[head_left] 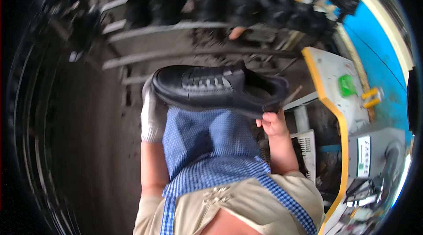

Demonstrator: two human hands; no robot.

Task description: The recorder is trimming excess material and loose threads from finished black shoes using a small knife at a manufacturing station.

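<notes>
A black lace-up shoe [207, 97] lies sideways across my front, its toe to the left and its open collar to the right. My left hand [151, 119], in a white knit glove, holds the toe end. Most of its fingers are hidden behind the shoe. My bare right hand [274, 123] grips the heel, thumb and fingertips at its lower edge. Beside the heel, a thin pale stick-like thing [292, 96] sticks out near my right hand; I cannot tell whether it is held. Below the shoe hangs my blue checked apron [211, 147].
Blurred dark shoes [167, 3] line a metal rack [176, 56] ahead. On the right stands a yellow-edged workbench [324, 76] with a green object [347, 85], a yellow item [373, 97] and a grey machine [379, 153]. A white plastic basket [307, 153] sits beside it.
</notes>
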